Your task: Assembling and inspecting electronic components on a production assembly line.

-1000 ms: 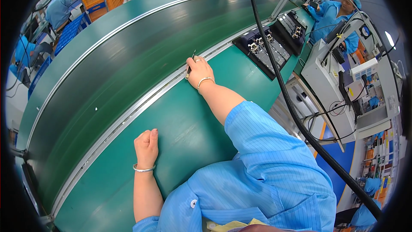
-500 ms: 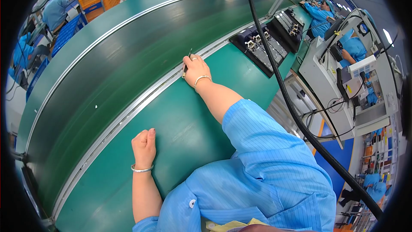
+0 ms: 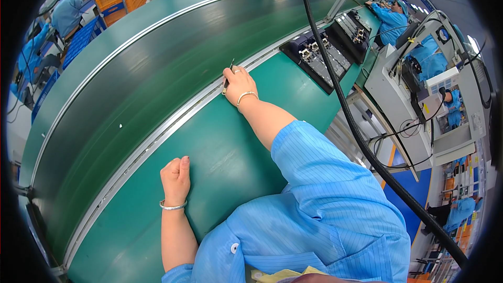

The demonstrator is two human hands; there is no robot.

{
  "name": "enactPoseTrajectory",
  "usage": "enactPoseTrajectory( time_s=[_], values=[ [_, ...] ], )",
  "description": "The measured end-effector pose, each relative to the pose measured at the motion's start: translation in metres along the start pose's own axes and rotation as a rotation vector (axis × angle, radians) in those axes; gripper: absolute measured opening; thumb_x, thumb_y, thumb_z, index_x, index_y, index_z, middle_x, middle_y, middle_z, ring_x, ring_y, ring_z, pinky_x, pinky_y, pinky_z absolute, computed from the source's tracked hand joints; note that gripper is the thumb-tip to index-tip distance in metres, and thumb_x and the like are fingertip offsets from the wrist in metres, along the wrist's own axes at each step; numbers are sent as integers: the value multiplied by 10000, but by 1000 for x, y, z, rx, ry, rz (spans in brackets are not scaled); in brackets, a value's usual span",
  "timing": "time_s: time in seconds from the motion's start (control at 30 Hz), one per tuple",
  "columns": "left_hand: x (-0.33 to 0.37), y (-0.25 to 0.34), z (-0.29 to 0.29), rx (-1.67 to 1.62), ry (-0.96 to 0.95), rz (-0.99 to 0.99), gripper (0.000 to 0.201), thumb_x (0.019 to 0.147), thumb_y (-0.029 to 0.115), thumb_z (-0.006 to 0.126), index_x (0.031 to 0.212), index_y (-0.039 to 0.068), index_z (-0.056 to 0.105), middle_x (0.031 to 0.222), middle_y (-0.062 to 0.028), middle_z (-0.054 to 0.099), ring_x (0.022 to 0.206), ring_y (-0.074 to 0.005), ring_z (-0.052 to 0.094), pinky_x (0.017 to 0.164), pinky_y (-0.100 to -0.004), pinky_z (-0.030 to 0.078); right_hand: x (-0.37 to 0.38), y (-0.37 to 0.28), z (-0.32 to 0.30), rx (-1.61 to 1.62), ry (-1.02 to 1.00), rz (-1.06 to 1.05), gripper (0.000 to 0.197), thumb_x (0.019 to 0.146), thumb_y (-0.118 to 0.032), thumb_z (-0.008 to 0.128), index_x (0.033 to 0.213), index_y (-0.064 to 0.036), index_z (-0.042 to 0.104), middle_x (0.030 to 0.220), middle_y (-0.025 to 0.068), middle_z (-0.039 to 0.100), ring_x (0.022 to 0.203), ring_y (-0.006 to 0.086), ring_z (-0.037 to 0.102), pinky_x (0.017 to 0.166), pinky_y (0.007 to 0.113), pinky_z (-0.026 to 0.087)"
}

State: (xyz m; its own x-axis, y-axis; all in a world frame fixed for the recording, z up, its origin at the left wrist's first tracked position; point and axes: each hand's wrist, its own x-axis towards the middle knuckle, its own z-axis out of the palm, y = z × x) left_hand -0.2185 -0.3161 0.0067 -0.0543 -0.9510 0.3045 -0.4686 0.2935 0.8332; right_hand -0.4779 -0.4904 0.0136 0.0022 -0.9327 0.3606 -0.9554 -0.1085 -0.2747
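My left hand [image 3: 176,181] rests in a fist on the green worktop [image 3: 220,162], thumb on top, with nothing sticking out of it. Farther off, my right hand [image 3: 241,83] lies at the metal rail [image 3: 183,111] along the worktop's far edge. Its fingers are closed round a slim dark pointed tool [image 3: 226,85]. The tip points away from me over the rail, and most of the shaft is covered by the fingers, so its exact kind does not show.
Beyond the rail runs a dark green conveyor belt [image 3: 157,73] with a small white scrap [image 3: 120,126] on it. Two black trays of metal parts [image 3: 319,57] [image 3: 352,31] sit to the right. A thick black cable [image 3: 346,99] crosses the right side. Co-workers in blue sit around.
The white scrap has moved slightly away and to the right along the belt. Both my hands have stayed in place. Some people in the background have shifted.
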Motion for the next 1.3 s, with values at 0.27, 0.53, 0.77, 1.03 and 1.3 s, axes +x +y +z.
enactPoseTrajectory(
  time_s=[0.27, 0.53, 0.77, 1.03, 1.3],
  values=[
    [-1, 2, 1, -6, 2, -12, 487, 985, 265, 589, 638, 1, 373, 562, -95, 337, 519, -205, 306, 494, -367, 285, -1, 3, 4, -1, 90, -37, 146, 835, -85, 595, 976, -104, 567, 1008, 113, 580, 1081, 305, 554, 894, 430, 489],
    [1, 3, 1, -20, -7, -13, 474, 983, 253, 592, 644, 1, 376, 567, -95, 336, 522, -203, 306, 493, -363, 287, -1, 9, 5, -7, 123, -35, 137, 825, -84, 600, 955, -112, 567, 987, 107, 584, 1060, 306, 563, 878, 430, 492],
    [-3, 10, -4, 49, 26, -37, 425, 950, 231, 617, 618, 11, 468, 569, -142, 445, 501, -277, 431, 491, -387, 351, 3, -1, 7, 21, 59, -135, 176, 724, -59, 614, 888, -112, 579, 891, 107, 595, 915, 317, 580, 763, 435, 485],
    [5, 15, 16, 142, -42, -39, 525, 962, 459, 536, 608, 72, 546, 634, -123, 573, 625, -334, 575, 561, -443, 443, 9, 32, 6, 61, 143, -129, 186, 829, -85, 564, 998, -65, 639, 827, 165, 615, 817, 355, 622, 715, 440, 500],
    [3, 13, 15, 150, -16, -55, 556, 980, 471, 488, 608, 61, 541, 641, -128, 573, 644, -341, 577, 584, -457, 450, 16, 45, 32, 78, 137, -159, 149, 926, -100, 514, 1042, -119, 605, 956, 133, 614, 872, 319, 614, 724, 409, 497]
  ],
)
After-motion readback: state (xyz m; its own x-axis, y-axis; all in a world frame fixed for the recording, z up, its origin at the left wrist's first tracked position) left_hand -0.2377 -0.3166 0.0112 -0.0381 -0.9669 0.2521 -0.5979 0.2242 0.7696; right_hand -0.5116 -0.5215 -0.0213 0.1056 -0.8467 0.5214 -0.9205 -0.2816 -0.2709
